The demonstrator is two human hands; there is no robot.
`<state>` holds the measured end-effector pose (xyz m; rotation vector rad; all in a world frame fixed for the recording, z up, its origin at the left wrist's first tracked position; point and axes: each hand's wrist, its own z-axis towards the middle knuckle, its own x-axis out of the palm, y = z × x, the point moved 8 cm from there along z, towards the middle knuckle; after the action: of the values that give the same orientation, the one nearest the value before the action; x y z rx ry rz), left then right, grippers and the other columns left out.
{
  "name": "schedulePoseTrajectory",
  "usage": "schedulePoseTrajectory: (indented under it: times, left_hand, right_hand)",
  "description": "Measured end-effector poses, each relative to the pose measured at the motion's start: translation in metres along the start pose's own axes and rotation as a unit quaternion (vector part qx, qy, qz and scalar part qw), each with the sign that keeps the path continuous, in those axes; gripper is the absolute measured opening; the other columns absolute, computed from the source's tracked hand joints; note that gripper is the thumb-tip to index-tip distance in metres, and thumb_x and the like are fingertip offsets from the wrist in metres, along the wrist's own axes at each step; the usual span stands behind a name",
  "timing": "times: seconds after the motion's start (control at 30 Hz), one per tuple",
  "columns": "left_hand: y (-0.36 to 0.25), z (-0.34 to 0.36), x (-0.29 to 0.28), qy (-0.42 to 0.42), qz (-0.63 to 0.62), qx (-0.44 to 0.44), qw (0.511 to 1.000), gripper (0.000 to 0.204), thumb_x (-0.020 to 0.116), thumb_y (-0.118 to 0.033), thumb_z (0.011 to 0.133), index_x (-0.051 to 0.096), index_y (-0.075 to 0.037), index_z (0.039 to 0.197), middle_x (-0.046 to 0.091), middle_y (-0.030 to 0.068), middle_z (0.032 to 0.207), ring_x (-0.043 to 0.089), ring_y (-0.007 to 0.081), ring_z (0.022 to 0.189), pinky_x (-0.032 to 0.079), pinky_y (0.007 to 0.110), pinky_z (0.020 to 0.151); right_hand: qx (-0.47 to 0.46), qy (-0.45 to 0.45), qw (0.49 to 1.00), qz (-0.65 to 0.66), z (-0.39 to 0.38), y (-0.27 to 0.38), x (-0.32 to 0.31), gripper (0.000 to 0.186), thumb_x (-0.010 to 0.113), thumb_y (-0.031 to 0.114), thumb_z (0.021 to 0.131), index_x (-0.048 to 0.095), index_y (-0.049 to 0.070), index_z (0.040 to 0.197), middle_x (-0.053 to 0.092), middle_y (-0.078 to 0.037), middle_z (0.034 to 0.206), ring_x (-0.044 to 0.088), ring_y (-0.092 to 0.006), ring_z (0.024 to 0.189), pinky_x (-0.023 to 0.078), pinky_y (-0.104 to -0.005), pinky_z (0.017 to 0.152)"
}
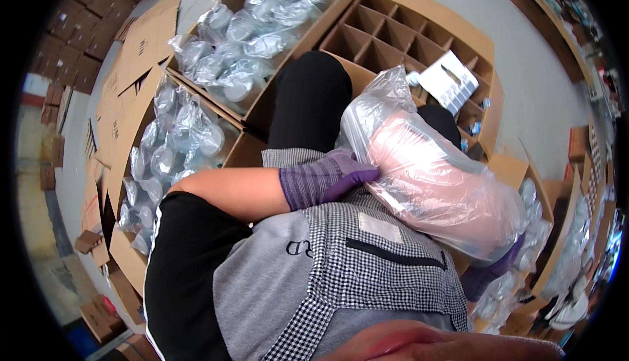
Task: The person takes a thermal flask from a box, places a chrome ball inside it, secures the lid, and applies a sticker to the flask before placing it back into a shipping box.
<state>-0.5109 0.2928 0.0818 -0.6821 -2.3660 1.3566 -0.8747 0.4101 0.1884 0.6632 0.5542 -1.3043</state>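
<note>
A long, rounded pink item in a clear plastic bag (439, 177) lies slantwise in front of my chest, over my lap. My left hand (331, 174), in a purple and grey striped glove, grips the near left side of the bag, with its thumb pressed against the plastic. At the lower right end, my right hand (495, 272) holds the bag from beneath, most of its fingers hidden behind the item. Just beyond the bag, a white printed box (449, 80) rests on the brown carton with cardboard dividers (393, 33).
Clear bagged containers (255, 30) fill an open carton ahead. More bagged containers (173, 141) sit in a carton to the left, with others (524, 256) at the right. Flattened cardboard (137, 59) leans at the far left, near stacked cartons (69, 50). Shelving (547, 27) lines the far right.
</note>
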Motion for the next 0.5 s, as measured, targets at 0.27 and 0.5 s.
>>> schedulePoseTrajectory:
  times: [0.27, 0.5]
  left_hand:
    - [-0.052, 0.009, -0.093, -0.109, -0.155, 0.313, 0.931, 0.038, 0.071, -0.018, 0.087, 0.068, 0.001, 0.12, 0.07, 0.0052, 0.1, 0.064, 0.0148, 0.095, 0.052, 0.033, 0.087]
    - [-0.046, -0.018, -0.263, -0.369, -0.144, 0.332, 0.856, 0.035, 0.071, -0.016, 0.086, 0.068, -0.003, 0.118, 0.071, 0.0086, 0.106, 0.066, 0.0244, 0.099, 0.053, 0.04, 0.089]
  right_hand:
    - [0.478, 0.142, 0.507, 0.703, 0.035, -0.051, 0.231, 0.049, 0.043, 0.028, 0.107, 0.051, -0.002, 0.144, 0.059, -0.018, 0.141, 0.061, -0.0291, 0.125, 0.052, -0.0419, 0.103]
    - [0.195, 0.322, 0.561, 0.737, 0.374, 0.283, 0.423, 0.048, 0.038, 0.027, 0.103, 0.059, -0.001, 0.135, 0.066, -0.02, 0.131, 0.062, -0.0337, 0.121, 0.048, -0.0445, 0.108]
